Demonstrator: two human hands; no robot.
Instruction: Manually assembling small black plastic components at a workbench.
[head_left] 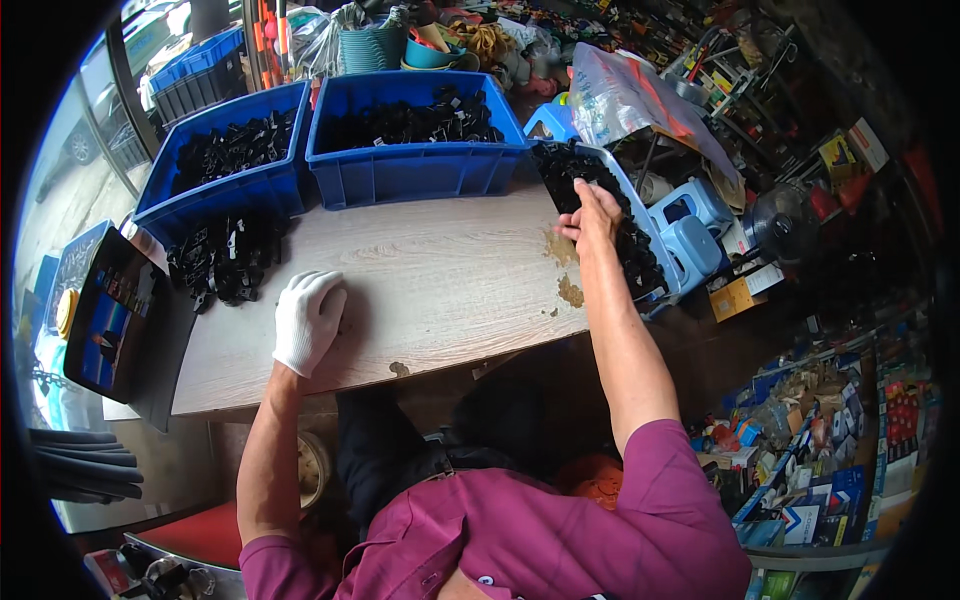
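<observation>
Right-hand fingers (pixel 585 200) (buried among parts (pixel 640 255))

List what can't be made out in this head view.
- Right hand: fingertips buried among small black plastic parts in the tilted blue tray; grip unclear.
- White-gloved left hand: palm down on the wooden table, underside hidden.
- Parts' shape: too small.

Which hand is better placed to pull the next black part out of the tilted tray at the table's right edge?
The right hand: it is bare and already reaching into the tilted blue tray of black parts. The gloved left hand rests flat on the wooden table, far from that tray.
</observation>
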